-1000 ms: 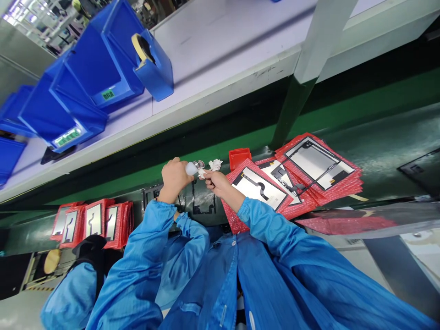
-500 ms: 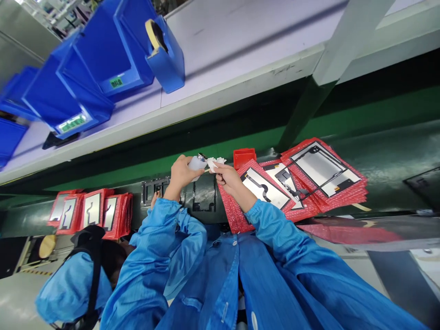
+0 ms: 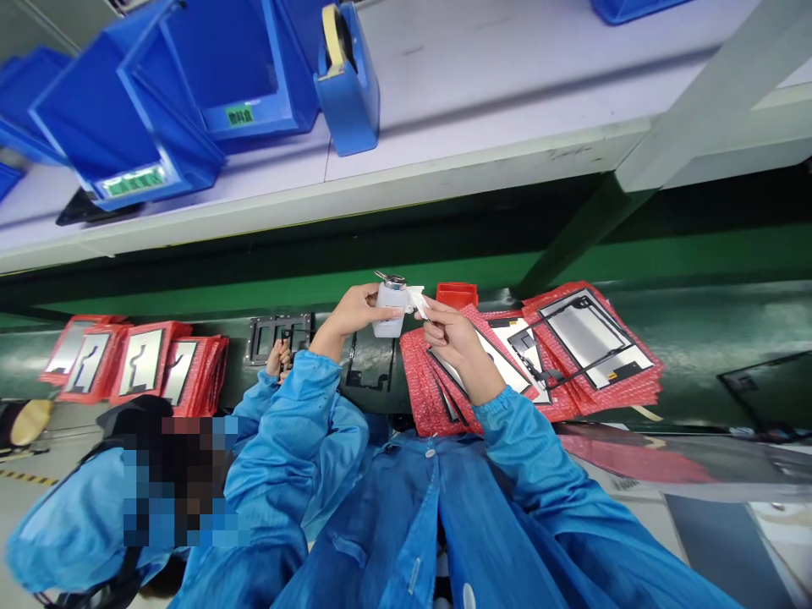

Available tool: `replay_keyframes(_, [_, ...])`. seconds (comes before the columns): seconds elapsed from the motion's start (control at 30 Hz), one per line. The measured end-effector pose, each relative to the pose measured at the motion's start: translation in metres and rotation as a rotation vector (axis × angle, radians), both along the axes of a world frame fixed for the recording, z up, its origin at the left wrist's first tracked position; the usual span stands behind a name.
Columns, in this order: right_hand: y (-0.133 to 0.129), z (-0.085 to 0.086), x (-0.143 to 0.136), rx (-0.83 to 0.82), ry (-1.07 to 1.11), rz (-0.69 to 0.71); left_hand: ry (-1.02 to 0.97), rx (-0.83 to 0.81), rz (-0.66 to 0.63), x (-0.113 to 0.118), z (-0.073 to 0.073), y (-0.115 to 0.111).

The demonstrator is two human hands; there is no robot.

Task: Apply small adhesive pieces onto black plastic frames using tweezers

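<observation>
My left hand point(image 3: 357, 311) is closed round a translucent white bottle point(image 3: 391, 306) with a metal cap, held upright above the dark green bench. Close beside it, my right hand point(image 3: 455, 332) pinches a crumpled white wipe point(image 3: 416, 299), which reaches the bottle's right side. Below the bottle lies a thin black frame point(image 3: 370, 364). Under and right of my right hand are red bubble-wrap sleeves point(image 3: 415, 372) bearing flat screen panels point(image 3: 587, 337) with black edges.
A co-worker's hand point(image 3: 277, 359) is at a black fixture point(image 3: 261, 340) to the left. Several more red-sleeved panels point(image 3: 140, 362) lie farther left. A red box point(image 3: 458, 293) stands behind my right hand. The shelf above carries blue bins point(image 3: 254, 127) and a tape dispenser point(image 3: 352, 101).
The bottle has gone from tilted toward the wipe to upright in my left hand. My right hand still holds the wipe beside it. The whole view has shifted slightly.
</observation>
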State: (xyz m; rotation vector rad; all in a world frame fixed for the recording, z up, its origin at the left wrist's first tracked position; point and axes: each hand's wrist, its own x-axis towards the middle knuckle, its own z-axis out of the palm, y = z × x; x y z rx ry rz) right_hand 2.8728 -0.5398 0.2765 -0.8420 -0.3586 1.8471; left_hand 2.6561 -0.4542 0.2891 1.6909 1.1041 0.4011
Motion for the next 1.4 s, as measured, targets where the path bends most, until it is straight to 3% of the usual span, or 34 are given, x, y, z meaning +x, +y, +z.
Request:
replay_keyframes(0.4, [0.001, 0.007, 0.006, 0.009, 0.012, 0.016, -0.245, -0.147, -0.056, -0.004, -0.001, 0.004])
replay_keyframes(0.7, [-0.007, 0.018, 0.018, 0.037, -0.020, 0.033, -0.243, -0.068, -0.004, -0.001, -0.027, 0.007])
replay_keyframes(0.87, [-0.012, 0.018, 0.026, 0.041, -0.058, 0.013, -0.130, 0.074, 0.148, 0.010, -0.064, 0.014])
replay_keyframes(1.03, [-0.022, 0.013, 0.030, 0.001, -0.125, -0.037, -0.016, 0.131, 0.240, 0.041, -0.123, 0.018])
replay_keyframes(1.2, [-0.039, -0.002, 0.033, -0.057, -0.219, -0.126, 0.020, 0.116, 0.230, 0.076, -0.177, 0.018])
replay_keyframes(1.4, [-0.059, -0.018, 0.043, -0.126, -0.337, -0.191, 0.019, 0.116, 0.238, 0.088, -0.213, 0.010])
